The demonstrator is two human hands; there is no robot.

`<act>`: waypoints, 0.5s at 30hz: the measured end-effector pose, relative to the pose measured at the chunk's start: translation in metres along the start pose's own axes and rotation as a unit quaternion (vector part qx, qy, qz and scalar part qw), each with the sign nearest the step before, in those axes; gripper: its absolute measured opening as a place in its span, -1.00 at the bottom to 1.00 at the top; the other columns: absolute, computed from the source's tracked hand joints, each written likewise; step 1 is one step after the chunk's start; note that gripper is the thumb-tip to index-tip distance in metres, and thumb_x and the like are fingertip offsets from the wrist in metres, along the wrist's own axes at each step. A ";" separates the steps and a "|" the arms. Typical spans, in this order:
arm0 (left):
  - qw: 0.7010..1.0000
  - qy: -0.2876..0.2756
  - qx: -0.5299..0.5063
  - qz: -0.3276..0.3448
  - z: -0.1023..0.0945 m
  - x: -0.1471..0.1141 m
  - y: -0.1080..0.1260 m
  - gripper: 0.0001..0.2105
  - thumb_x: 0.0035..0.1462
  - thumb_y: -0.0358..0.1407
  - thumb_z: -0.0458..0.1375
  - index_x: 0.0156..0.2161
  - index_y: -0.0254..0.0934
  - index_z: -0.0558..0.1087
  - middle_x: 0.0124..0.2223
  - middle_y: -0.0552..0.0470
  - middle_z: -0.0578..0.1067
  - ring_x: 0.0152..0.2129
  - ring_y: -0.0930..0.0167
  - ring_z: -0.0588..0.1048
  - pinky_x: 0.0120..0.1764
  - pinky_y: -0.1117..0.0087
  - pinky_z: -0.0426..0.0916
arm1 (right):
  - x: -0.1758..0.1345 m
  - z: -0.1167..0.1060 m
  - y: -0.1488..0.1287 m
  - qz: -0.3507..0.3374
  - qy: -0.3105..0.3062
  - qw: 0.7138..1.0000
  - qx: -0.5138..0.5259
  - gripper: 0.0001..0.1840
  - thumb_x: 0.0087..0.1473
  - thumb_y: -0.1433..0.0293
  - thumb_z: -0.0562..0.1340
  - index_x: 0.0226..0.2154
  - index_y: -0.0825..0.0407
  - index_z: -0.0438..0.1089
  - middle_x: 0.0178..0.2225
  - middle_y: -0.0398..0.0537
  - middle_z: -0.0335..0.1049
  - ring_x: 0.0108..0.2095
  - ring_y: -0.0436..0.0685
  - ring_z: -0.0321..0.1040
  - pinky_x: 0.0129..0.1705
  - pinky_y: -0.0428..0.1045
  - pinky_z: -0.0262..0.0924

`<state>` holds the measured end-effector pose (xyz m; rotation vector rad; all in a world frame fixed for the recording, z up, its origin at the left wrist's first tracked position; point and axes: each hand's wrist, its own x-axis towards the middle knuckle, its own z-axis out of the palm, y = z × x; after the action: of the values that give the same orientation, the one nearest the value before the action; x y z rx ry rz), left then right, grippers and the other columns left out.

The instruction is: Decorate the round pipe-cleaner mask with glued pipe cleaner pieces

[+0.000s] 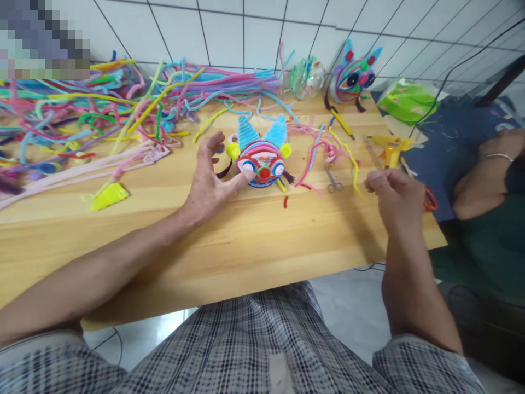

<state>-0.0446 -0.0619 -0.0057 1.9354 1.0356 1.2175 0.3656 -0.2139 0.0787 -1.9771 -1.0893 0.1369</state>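
A cat-like face (pixel 262 164) made of pipe cleaners stands at mid table, with pointed blue ears, yellow balls at its sides and a red nose. My left hand (pixel 211 183) is beside it, thumb touching one white-and-blue eye, other fingers spread apart from it. My right hand (pixel 397 200) is raised over the table's right part, thumb and fingertips pinched together. Whatever they hold, if anything, is hidden. Just beyond those knuckles is a yellow glue gun (pixel 391 148); I see no finger clearly around its handle. Small scissors (pixel 334 181) lie between the face and my right hand.
Piles of coloured pipe cleaners (pixel 229 82) cover the back left. A second finished face (pixel 353 76), a clear ball (pixel 307 76) and a yellow cutter (pixel 342 123) are at the back. A green packet (pixel 410 101) lies right. Another person's arm (pixel 488 175) rests at the far right.
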 end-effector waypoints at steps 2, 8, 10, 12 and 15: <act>1.000 -0.011 -0.012 0.001 0.003 0.003 -0.005 0.24 0.16 0.59 0.54 0.67 0.02 0.20 0.71 -0.28 0.42 0.62 -0.22 0.49 0.52 -0.33 0.52 | 0.022 -0.009 0.016 0.005 0.074 0.996 -0.042 -0.66 0.41 0.49 0.44 -0.43 -0.06 0.52 -0.47 -0.22 0.48 -0.36 0.07 0.36 -0.16 0.06 0.24; 0.997 -0.044 -0.067 -0.001 0.016 0.008 -0.009 0.34 -0.01 0.52 0.69 0.67 0.02 0.24 0.69 -0.31 0.42 0.64 -0.23 0.49 0.62 -0.32 0.50 | 0.091 -0.022 0.065 0.058 0.197 0.966 -0.156 -0.52 0.06 0.52 0.71 -0.28 -0.12 0.44 -0.13 0.04 0.70 -0.26 0.11 0.42 -0.01 0.15 0.32; 0.993 -0.064 -0.093 -0.013 0.021 0.010 -0.006 0.35 0.01 0.50 0.69 0.69 0.01 0.21 0.65 -0.33 0.45 0.53 -0.19 0.61 0.56 -0.27 0.59 | 0.103 -0.017 0.073 0.093 0.139 0.968 -0.187 -0.54 0.07 0.48 0.72 -0.19 -0.05 0.50 -0.01 0.21 0.73 -0.18 0.16 0.51 0.03 0.17 0.33; 0.991 -0.077 -0.110 -0.021 0.026 0.011 -0.006 0.42 0.01 0.52 0.68 0.73 -0.01 0.12 0.61 -0.36 0.48 0.46 -0.18 0.67 0.50 -0.25 0.65 | 0.108 -0.009 0.076 0.103 0.089 0.971 -0.198 -0.60 0.13 0.47 0.69 -0.13 0.02 0.54 0.01 0.31 0.74 -0.09 0.22 0.58 0.04 0.18 0.33; 0.991 -0.075 -0.108 -0.017 0.032 0.013 -0.012 0.53 -0.03 0.54 0.68 0.78 0.02 -0.01 0.70 -0.40 0.36 0.52 -0.21 0.62 0.54 -0.27 0.62 | 0.111 0.003 0.076 0.071 0.037 0.976 -0.203 -0.70 0.23 0.46 0.61 -0.19 -0.03 0.51 -0.07 0.27 0.73 -0.13 0.22 0.57 -0.03 0.17 0.30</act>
<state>-0.0147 -0.0482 -0.0221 1.8030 0.8195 1.0995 0.4814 -0.1498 0.0538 -2.4055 -0.9832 -0.0923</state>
